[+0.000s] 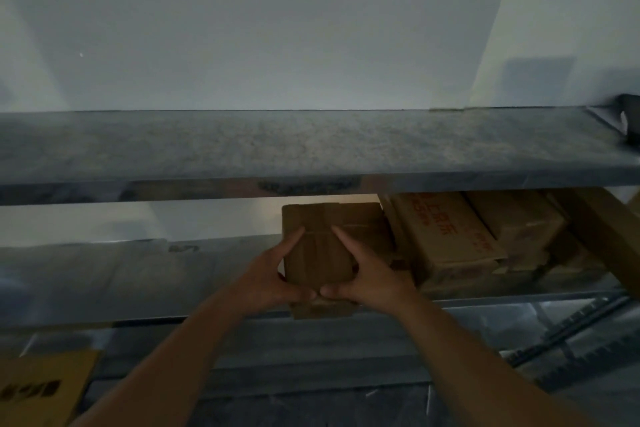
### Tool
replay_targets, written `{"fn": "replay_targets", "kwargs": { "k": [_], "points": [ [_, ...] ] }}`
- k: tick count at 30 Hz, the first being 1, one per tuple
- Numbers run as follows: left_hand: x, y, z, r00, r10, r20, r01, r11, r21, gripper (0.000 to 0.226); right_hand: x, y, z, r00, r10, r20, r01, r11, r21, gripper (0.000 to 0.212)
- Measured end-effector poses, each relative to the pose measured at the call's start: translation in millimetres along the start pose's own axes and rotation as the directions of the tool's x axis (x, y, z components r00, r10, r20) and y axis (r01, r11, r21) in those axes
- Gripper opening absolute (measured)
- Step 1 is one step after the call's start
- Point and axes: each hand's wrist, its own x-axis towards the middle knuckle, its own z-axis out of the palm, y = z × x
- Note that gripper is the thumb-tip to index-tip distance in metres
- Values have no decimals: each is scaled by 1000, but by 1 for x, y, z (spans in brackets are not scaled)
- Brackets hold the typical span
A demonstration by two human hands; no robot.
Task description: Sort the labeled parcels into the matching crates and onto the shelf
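A small brown cardboard parcel (320, 258), taped across its top, is held over the front edge of the middle metal shelf (138, 274). My left hand (277, 274) grips its left side, fingers reaching up the top and thumb under the near edge. My right hand (363, 274) grips the right side the same way, and the two thumbs meet at the parcel's near edge. A second brown box (363, 222) sits right behind the parcel on that shelf.
Several cardboard boxes (446, 236) with red print are stacked on the middle shelf to the right. The grey top shelf (277, 146) runs across above. A yellow-brown box (45, 388) shows at the lower left. A dark object (628, 118) sits at the top shelf's right end.
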Motion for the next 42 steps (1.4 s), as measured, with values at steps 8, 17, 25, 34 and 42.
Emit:
{"fn": "replay_targets", "kwargs": {
  "k": [8, 17, 25, 34, 42],
  "points": [
    [-37, -7, -20, 1000, -24, 1, 24, 1000, 20, 120, -9, -19, 28, 998, -51, 48, 49, 998, 48, 132],
    [-84, 0, -37, 998, -3, -65, 9, 994, 106, 117, -22, -43, 53, 992, -123, 25, 122, 992, 40, 140],
    [-116, 9, -37, 978, 67, -198, -68, 998, 1, 120, -32, -57, 70, 975, -217, -58, 223, 962, 156, 108],
    [-135, 19, -37, 971, 86, -223, -92, 996, -18, 84, -42, -79, 82, 962, -249, -117, 261, 959, 107, 44],
    [-144, 12, -38, 967, -26, -255, 85, 971, 224, 80, -49, -73, 94, 955, -297, 3, 294, 946, 136, 56]
  ]
}}
